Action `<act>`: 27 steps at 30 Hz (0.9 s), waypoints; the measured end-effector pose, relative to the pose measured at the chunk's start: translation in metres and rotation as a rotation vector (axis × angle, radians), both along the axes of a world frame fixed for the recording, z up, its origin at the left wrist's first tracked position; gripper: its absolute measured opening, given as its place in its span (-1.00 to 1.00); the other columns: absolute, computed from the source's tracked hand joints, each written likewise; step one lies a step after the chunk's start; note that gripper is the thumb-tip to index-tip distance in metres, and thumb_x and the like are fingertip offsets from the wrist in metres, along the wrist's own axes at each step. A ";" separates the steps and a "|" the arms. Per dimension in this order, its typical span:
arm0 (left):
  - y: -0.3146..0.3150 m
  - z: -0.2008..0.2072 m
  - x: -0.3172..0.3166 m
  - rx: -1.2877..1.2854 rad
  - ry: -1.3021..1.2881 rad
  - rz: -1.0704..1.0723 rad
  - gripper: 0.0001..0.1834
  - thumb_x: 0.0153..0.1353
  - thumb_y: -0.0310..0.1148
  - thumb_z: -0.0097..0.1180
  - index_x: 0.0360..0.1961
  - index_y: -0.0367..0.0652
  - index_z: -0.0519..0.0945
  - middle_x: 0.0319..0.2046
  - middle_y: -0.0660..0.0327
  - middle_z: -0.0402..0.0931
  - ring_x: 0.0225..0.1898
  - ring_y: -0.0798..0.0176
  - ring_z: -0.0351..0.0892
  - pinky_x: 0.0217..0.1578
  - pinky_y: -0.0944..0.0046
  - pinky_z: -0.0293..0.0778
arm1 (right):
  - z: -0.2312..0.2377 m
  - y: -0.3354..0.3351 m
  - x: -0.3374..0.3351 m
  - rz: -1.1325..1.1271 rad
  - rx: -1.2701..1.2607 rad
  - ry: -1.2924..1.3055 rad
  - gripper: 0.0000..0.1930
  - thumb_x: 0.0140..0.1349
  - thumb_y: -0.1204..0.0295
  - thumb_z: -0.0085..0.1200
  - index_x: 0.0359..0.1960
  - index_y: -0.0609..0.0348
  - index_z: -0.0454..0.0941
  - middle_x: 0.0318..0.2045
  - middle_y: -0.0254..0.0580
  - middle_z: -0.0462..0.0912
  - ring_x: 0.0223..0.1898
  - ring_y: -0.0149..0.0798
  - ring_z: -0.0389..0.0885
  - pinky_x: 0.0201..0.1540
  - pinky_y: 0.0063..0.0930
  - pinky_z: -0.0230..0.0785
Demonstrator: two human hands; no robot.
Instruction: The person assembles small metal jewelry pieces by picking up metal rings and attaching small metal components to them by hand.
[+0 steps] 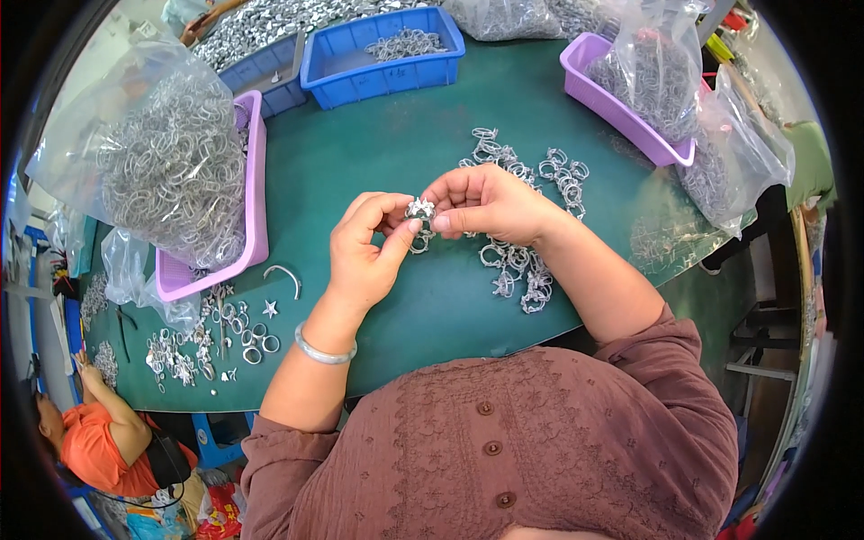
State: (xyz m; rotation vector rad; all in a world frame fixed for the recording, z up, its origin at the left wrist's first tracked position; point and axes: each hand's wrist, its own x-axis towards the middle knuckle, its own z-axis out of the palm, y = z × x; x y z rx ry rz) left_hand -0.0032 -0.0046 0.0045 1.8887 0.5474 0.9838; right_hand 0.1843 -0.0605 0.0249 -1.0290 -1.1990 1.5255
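Over the middle of the green table, a silver-coloured metal ring (420, 209) with a raised ornament sits pinched between the fingertips of both hands. My left hand (367, 245) grips it from the left, thumb below and fingers curled. From the right, my right hand (490, 205) closes thumb and forefinger at the ring's other side. Parts of the ring are covered by the fingers. A loose pile of similar metal rings (513, 261) lies under and beside my right hand, partly hidden by it. Another small cluster of rings (567, 175) extends to its right.
A purple basket (256, 202) with a bag of rings stands left; another purple basket (621, 117) stands far right. Blue bins (382, 81) line the back. Sorted rings and ornaments (180, 355), plus a curved metal piece (286, 277), lie left. A person in orange (103, 450) works lower left.
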 end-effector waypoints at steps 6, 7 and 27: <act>-0.001 -0.002 0.000 -0.057 -0.033 -0.050 -0.74 0.01 -0.61 0.14 -0.21 -0.30 0.47 -0.33 0.26 0.41 -0.35 0.44 0.42 -0.32 0.48 0.38 | -0.002 0.001 -0.001 -0.029 0.023 -0.048 -0.81 0.08 0.52 0.09 -0.26 0.31 0.49 -0.43 -0.32 0.57 -0.42 -0.53 0.47 -0.33 -0.65 0.34; -0.001 -0.001 0.000 -0.057 -0.032 -0.052 -0.74 0.01 -0.61 0.14 -0.21 -0.30 0.47 -0.33 0.26 0.41 -0.35 0.44 0.42 -0.32 0.48 0.38 | -0.004 0.001 -0.001 -0.033 0.077 -0.079 -0.82 0.08 0.52 0.09 -0.27 0.30 0.50 -0.43 -0.32 0.57 -0.42 -0.54 0.46 -0.32 -0.66 0.34; -0.003 -0.002 0.002 -0.006 -0.064 -0.029 -0.69 -0.03 -0.61 0.19 -0.21 -0.29 0.46 -0.33 0.26 0.41 -0.33 0.43 0.43 -0.29 0.46 0.39 | -0.004 -0.001 -0.002 -0.031 0.246 -0.217 -0.83 0.10 0.56 0.05 -0.24 0.29 0.49 -0.39 -0.33 0.57 -0.34 -0.54 0.45 -0.25 -0.62 0.33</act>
